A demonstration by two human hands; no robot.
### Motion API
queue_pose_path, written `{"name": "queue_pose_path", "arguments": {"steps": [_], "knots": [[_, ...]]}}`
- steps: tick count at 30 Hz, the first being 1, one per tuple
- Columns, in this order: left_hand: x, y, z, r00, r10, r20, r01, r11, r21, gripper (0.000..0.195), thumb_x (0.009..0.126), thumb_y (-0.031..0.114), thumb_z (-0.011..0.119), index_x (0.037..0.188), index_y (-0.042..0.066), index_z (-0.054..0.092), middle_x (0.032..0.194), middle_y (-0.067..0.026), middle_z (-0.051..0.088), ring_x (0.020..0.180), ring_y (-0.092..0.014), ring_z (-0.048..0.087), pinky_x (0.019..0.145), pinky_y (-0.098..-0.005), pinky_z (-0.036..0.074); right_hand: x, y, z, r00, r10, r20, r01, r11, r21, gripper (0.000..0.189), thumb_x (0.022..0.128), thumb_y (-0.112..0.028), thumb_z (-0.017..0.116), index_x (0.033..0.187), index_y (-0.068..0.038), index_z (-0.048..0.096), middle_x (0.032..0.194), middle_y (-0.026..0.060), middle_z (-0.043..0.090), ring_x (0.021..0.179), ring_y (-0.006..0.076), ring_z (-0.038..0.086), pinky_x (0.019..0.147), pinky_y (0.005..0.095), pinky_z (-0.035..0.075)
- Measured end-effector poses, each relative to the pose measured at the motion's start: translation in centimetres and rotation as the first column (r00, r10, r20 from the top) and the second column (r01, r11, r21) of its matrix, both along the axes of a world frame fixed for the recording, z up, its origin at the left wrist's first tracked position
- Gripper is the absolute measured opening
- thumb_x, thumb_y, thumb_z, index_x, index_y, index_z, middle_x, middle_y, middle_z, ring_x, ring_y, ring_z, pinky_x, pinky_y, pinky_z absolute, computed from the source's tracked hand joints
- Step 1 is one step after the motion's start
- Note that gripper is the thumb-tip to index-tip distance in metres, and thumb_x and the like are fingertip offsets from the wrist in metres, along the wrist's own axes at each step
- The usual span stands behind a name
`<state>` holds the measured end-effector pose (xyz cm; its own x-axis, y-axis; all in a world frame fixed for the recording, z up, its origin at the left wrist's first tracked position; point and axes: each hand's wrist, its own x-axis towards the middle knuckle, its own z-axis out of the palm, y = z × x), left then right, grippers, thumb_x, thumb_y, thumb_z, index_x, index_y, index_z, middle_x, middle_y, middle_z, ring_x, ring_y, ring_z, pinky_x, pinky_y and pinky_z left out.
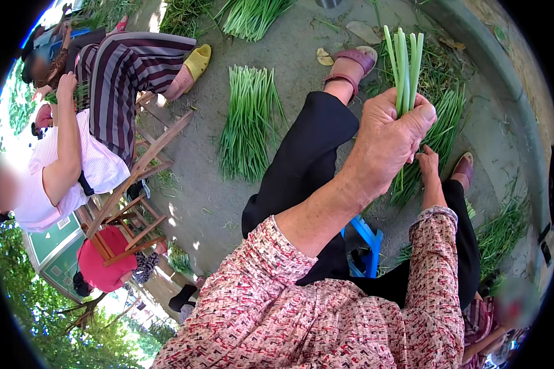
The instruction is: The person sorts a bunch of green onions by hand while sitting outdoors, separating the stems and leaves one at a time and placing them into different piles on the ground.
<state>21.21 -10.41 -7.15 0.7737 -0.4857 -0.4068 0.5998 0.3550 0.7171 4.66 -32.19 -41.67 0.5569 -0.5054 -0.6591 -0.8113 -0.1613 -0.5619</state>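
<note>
My left hand (392,129) is raised and closed around a small bunch of green stalks (402,69), which look like garlic chives. Their pale cut-looking ends point up, and the lower part passes behind the hand. Lower and farther right, my right hand (428,163) rests at the edge of a loose pile of long green stalks (445,124) between my feet; whether its fingers grip any is unclear. On the ground left of my leg lies a neat flat bundle of the same greens (249,124), pale ends towards the top.
Another bundle (258,16) lies at the top. Loose greens (501,235) lie at right, inside a curved raised edge (528,115). A blue plastic stool (371,240) is under me. A person in striped trousers (115,78) sits at left by wooden chairs (143,161); other people are around.
</note>
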Motion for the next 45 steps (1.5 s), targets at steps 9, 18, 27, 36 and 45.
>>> {"name": "queue_pose_path", "arguments": {"steps": [9,18,27,36,45], "knots": [[-0.2,-0.3,-0.2,1.0,-0.024,-0.014,0.024,1.0,0.002,0.014,0.089,0.016,0.061,0.083,0.003,0.058,0.059,0.0035,0.047,0.047,-0.003,0.041,0.043,-0.0193,0.035,-0.3,0.8,1.8,0.97,-0.212,0.121,0.227,0.967,-0.118,0.049,0.074,-0.015,0.06,0.121,0.0,0.059,0.109,0.0136,0.067,0.095,0.0208,0.064,0.083,0.0285,0.047],[0.0,-0.1,-0.8,1.0,-0.015,0.014,0.016,1.0,-0.021,0.01,0.086,0.012,0.062,0.083,0.003,0.058,0.06,0.002,0.049,0.046,-0.005,0.044,0.041,-0.0201,0.036,-1.0,1.5,6.1,0.923,-0.185,0.338,0.273,0.932,-0.236,0.024,0.079,-0.018,0.066,0.098,-0.003,0.071,0.073,0.0023,0.065,0.065,0.0102,0.057,0.065,0.025,0.047],[1.4,1.9,0.4,0.999,0.032,0.008,-0.032,0.999,0.017,0.014,0.09,0.014,0.061,0.089,0.001,0.059,0.061,0.0021,0.044,0.049,-0.006,0.037,0.05,-0.0243,0.037,-1.2,3.0,7.4,0.961,0.021,0.277,0.138,0.83,-0.54,0.02,0.076,-0.021,0.062,0.09,-0.013,0.073,0.088,0.012,0.068,0.083,0.0282,0.065,0.076,0.0371,0.051],[1.2,1.6,0.3,1.0,0.029,0.004,-0.029,0.999,0.032,0.013,0.089,0.014,0.062,0.089,0.002,0.058,0.059,0.0029,0.043,0.048,-0.006,0.036,0.049,-0.0238,0.035,-2.7,3.7,7.6,0.99,0.127,0.056,-0.095,0.913,-0.397,0.028,0.075,-0.024,0.064,0.099,-0.012,0.07,0.095,0.0102,0.067,0.086,0.0273,0.065,0.079,0.0352,0.05],[0.8,0.7,0.7,1.0,-0.025,0.0,0.025,0.996,0.089,0.016,0.09,0.017,0.06,0.089,0.001,0.058,0.06,0.0037,0.043,0.048,-0.005,0.035,0.051,-0.0226,0.035,0.0,-1.6,2.2,0.961,-0.238,0.143,0.264,0.94,-0.216,0.046,0.071,-0.019,0.061,0.117,-0.012,0.064,0.104,0.0147,0.067,0.098,0.028,0.063,0.085,0.0346,0.048]]}}
